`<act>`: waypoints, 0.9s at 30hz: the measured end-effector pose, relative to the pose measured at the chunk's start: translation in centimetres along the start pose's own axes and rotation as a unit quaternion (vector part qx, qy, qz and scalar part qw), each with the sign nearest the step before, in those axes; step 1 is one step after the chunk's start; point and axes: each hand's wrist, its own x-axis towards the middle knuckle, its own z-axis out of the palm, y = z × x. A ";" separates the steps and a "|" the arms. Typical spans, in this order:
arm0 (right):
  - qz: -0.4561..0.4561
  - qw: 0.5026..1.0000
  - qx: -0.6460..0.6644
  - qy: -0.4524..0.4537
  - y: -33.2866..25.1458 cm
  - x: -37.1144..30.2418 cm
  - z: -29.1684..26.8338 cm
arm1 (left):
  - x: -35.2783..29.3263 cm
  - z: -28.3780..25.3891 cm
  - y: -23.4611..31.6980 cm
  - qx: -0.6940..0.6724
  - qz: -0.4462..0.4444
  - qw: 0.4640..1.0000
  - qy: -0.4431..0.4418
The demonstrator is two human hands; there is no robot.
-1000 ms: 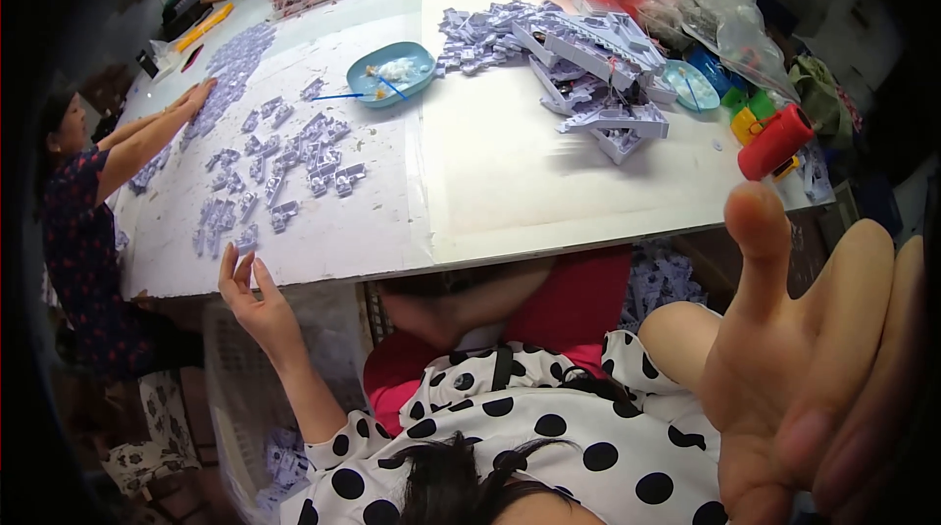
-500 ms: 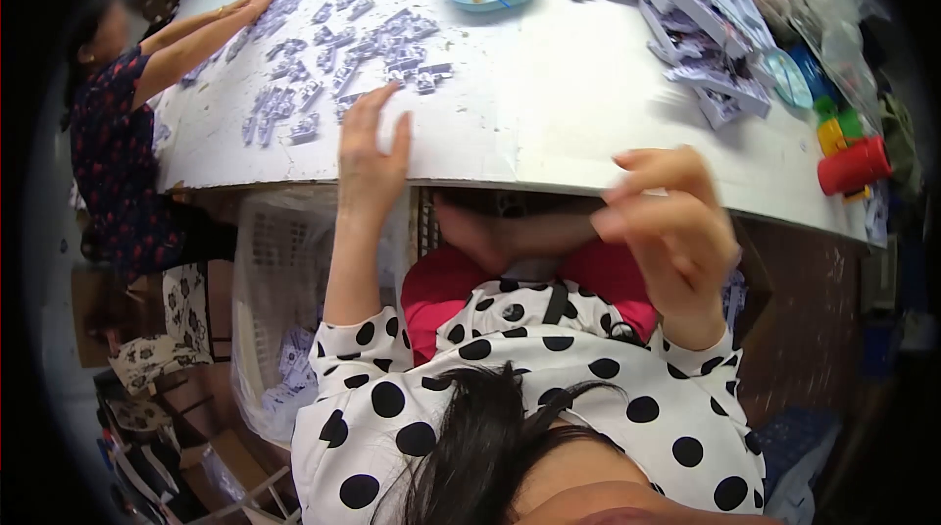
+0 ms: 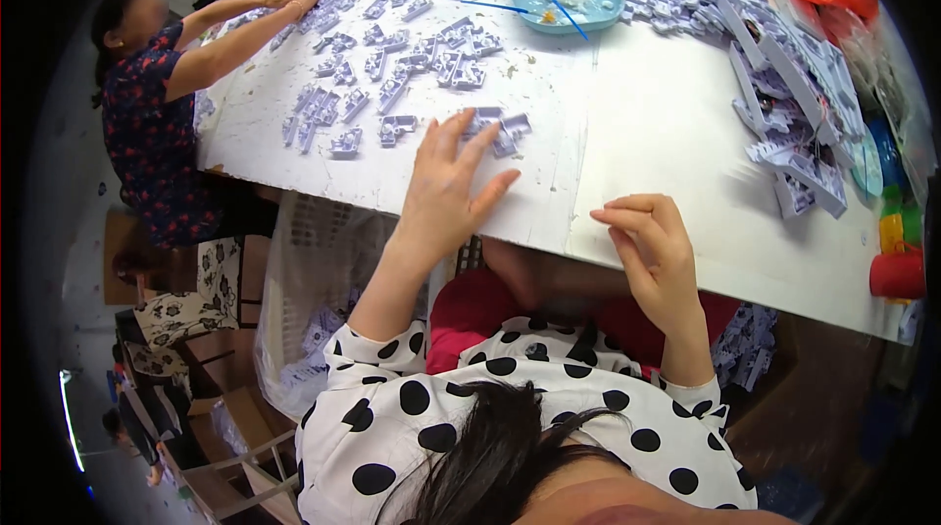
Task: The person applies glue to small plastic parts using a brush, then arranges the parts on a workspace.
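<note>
Left grip (image 3: 439,190) hung fanned wide, nothing visibly held; pale plastic parts (image 3: 510,136) lay toward its 1–2 o'clock, fingertip contact unclear. Right grip (image 3: 663,265) curled loosely, seemingly unladen, at near edge of counter (image 3: 667,123), whose white expanse stretched toward 12 o'clock; blue tray (image 3: 547,23), 11.

The left forearm (image 3: 382,290) is slanting up and to the right, and the left hand (image 3: 441,182) is showing its back, fingers loosely spreading forward and thumb pointing out to the right. The right hand (image 3: 662,255) is leaning leftward above its wrist (image 3: 688,339), its fingers gently curling over a separate thumb, and the 2 hands are sitting apart.
</note>
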 end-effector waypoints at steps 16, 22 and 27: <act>0.019 0.995 -0.073 -0.059 0.2 1.9 0.8 | 5.0 -1.3 -4.5 0.032 -0.036 0.996 -0.076; 0.021 0.995 -0.075 -0.069 0.3 2.2 0.8 | 5.1 -2.6 -3.0 -0.034 0.000 0.990 -0.139; 0.019 0.994 -0.076 -0.078 0.1 2.4 0.9 | 9.6 -1.8 -7.7 0.052 -0.026 0.994 -0.088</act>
